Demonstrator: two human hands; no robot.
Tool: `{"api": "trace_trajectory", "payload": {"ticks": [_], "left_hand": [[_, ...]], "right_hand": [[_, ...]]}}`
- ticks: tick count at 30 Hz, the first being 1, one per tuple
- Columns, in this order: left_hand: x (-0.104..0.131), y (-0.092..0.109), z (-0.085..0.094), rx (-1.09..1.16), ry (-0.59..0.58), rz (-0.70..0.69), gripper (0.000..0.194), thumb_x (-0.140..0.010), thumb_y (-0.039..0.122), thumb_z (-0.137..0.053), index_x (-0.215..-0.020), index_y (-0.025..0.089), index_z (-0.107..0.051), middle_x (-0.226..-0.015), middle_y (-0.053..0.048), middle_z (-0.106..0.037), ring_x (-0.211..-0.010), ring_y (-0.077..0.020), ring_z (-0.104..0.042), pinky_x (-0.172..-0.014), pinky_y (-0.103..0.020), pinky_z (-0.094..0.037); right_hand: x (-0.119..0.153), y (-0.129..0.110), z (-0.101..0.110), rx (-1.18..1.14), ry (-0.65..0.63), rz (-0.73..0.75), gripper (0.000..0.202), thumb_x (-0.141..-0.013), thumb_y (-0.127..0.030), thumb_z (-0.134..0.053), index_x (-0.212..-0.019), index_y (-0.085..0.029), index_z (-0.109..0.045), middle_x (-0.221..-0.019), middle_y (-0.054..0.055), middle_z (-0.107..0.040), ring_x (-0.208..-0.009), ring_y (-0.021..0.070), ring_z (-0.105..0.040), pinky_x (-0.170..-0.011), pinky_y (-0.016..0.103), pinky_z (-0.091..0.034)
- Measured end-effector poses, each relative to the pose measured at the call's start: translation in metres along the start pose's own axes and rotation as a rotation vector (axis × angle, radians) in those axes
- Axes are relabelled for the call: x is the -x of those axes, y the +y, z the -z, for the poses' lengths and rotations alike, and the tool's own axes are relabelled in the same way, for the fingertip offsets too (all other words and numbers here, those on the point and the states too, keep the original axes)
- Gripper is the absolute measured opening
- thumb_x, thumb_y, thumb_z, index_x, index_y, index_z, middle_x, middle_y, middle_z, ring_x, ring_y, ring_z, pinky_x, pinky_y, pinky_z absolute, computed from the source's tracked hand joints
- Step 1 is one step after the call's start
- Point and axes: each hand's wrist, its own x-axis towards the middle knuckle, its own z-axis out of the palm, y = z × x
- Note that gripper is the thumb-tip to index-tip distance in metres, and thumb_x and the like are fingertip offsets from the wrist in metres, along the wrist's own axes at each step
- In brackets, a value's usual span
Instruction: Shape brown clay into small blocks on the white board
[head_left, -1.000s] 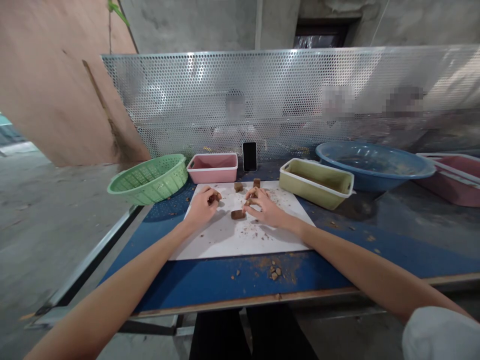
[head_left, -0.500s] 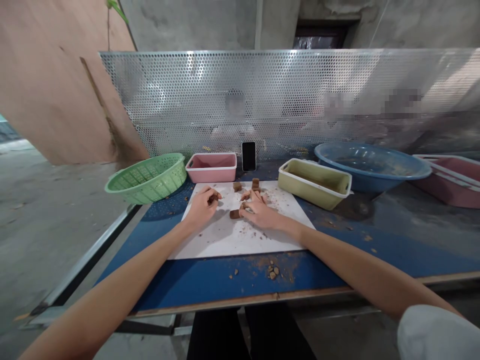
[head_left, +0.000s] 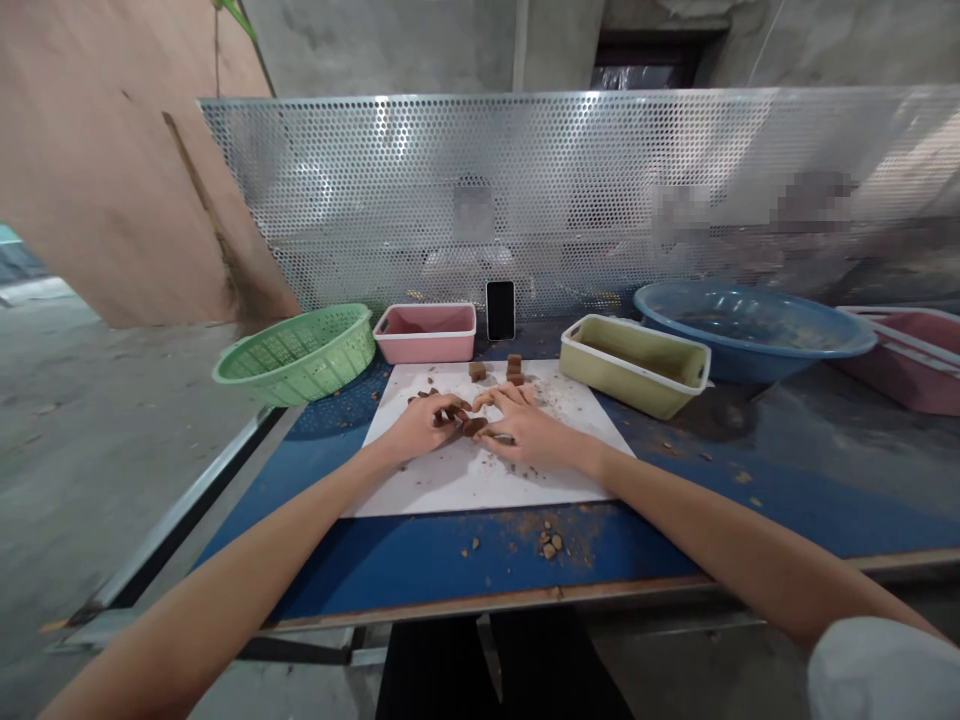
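Over a white board (head_left: 450, 485), my left hand (head_left: 427, 425) curls its fingers at the left end of a brown piece (head_left: 474, 426). My right hand (head_left: 529, 430) bends its fingers at the right end of that piece, thumb low and fingers above. Small brown bits lie just behind my left hand. Behind the hands stand a brown block (head_left: 477, 371) and a small stack of brown blocks (head_left: 514, 368). Crumbs are scattered over the board. What my left fingertips grip besides the piece is too small to tell.
A green basket (head_left: 300, 365), a pink bin (head_left: 426, 347), a phone (head_left: 501, 310), a yellow-green bin (head_left: 630, 375) and a blue basin (head_left: 750, 345) line the back. Another pink bin (head_left: 919, 370) is at the right. Pebbles (head_left: 551, 545) lie near the front edge.
My left hand has moved right to the brown piece and the two hands are closer together. Brown bits now show behind my left hand.
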Motion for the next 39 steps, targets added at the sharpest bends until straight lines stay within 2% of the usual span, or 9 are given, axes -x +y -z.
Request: {"api": "trace_trajectory", "payload": {"ticks": [7,12,17,21,24,28,32,35,39], "left_hand": [[0.0,-0.003,-0.008,0.0,0.026,0.016,0.021,-0.079,0.019,-0.07,-0.099,0.018,-0.073,-0.092,-0.005,-0.079,-0.069,-0.0149,-0.065,-0.063,-0.025,-0.048],[0.0,-0.005,-0.007,-0.001,0.026,0.001,0.02,-0.077,0.016,-0.069,-0.097,0.018,-0.071,-0.088,-0.003,-0.077,-0.067,-0.014,-0.063,-0.063,-0.024,-0.047],[-0.001,-0.01,-0.009,-0.01,0.033,-0.01,0.016,-0.08,0.019,-0.069,-0.096,0.018,-0.071,-0.085,-0.003,-0.076,-0.07,-0.0151,-0.065,-0.064,-0.025,-0.047],[-0.001,-0.013,-0.01,-0.009,0.02,-0.005,0.018,-0.08,0.019,-0.068,-0.098,0.018,-0.071,-0.083,-0.003,-0.075,-0.067,-0.0147,-0.063,-0.062,-0.025,-0.046],[0.0,-0.011,-0.01,-0.036,0.011,-0.017,0.014,-0.081,0.019,-0.068,-0.095,0.018,-0.069,-0.077,-0.001,-0.072,-0.065,-0.0145,-0.061,-0.061,-0.025,-0.044],[0.001,-0.007,-0.006,-0.108,0.016,-0.099,0.022,-0.08,0.015,-0.066,-0.101,0.019,-0.07,-0.092,-0.004,-0.074,-0.078,-0.018,-0.065,-0.073,-0.029,-0.05],[-0.001,-0.015,0.005,-0.314,0.184,-0.118,0.038,-0.08,0.006,-0.056,-0.114,0.018,-0.07,-0.108,-0.01,-0.07,-0.099,-0.0249,-0.063,-0.091,-0.038,-0.051],[-0.003,-0.032,0.011,-0.46,0.339,-0.016,0.027,-0.09,0.019,-0.057,-0.113,0.016,-0.072,-0.111,-0.014,-0.066,-0.107,-0.0301,-0.059,-0.103,-0.048,-0.045],[-0.005,-0.054,0.013,-0.484,0.34,0.036,0.031,-0.094,0.04,-0.063,-0.113,0.018,-0.075,-0.112,-0.014,-0.065,-0.108,-0.0321,-0.056,-0.108,-0.053,-0.039]], "right_hand": [[0.0,-0.003,-0.001,0.116,0.04,0.052,0.029,-0.109,-0.035,-0.052,-0.113,-0.025,-0.079,-0.151,0.012,-0.053,-0.138,0.0366,-0.04,-0.108,0.06,-0.039],[-0.001,-0.005,-0.003,0.169,0.044,0.085,0.03,-0.109,-0.033,-0.053,-0.099,-0.023,-0.079,-0.149,0.012,-0.055,-0.136,0.0371,-0.041,-0.104,0.058,-0.04],[-0.001,-0.004,-0.006,0.177,0.063,0.082,0.031,-0.11,-0.033,-0.049,-0.115,-0.024,-0.078,-0.151,0.013,-0.053,-0.135,0.0371,-0.041,-0.104,0.057,-0.04],[-0.001,-0.004,-0.006,0.157,0.065,0.074,0.03,-0.109,-0.033,-0.052,-0.106,-0.023,-0.08,-0.152,0.012,-0.053,-0.135,0.0376,-0.041,-0.107,0.058,-0.038],[-0.002,-0.006,-0.008,0.173,0.051,0.067,0.032,-0.111,-0.034,-0.048,-0.111,-0.022,-0.078,-0.153,0.013,-0.052,-0.136,0.0375,-0.041,-0.106,0.058,-0.037],[-0.003,-0.007,-0.008,0.139,0.122,0.022,0.035,-0.113,-0.035,-0.043,-0.117,-0.024,-0.076,-0.151,0.013,-0.052,-0.135,0.0337,-0.043,-0.106,0.055,-0.035],[-0.002,-0.005,-0.006,0.09,0.212,-0.051,0.036,-0.112,-0.035,-0.044,-0.106,-0.023,-0.077,-0.145,0.012,-0.056,-0.134,0.0319,-0.044,-0.107,0.053,-0.033],[-0.002,-0.003,-0.008,0.056,0.26,-0.135,0.038,-0.112,-0.036,-0.046,-0.097,-0.023,-0.077,-0.144,0.011,-0.057,-0.132,0.0324,-0.044,-0.106,0.054,-0.032],[-0.003,-0.001,-0.01,0.033,0.268,-0.192,0.036,-0.111,-0.036,-0.047,-0.094,-0.023,-0.077,-0.142,0.01,-0.058,-0.129,0.0324,-0.046,-0.102,0.053,-0.033]]}}
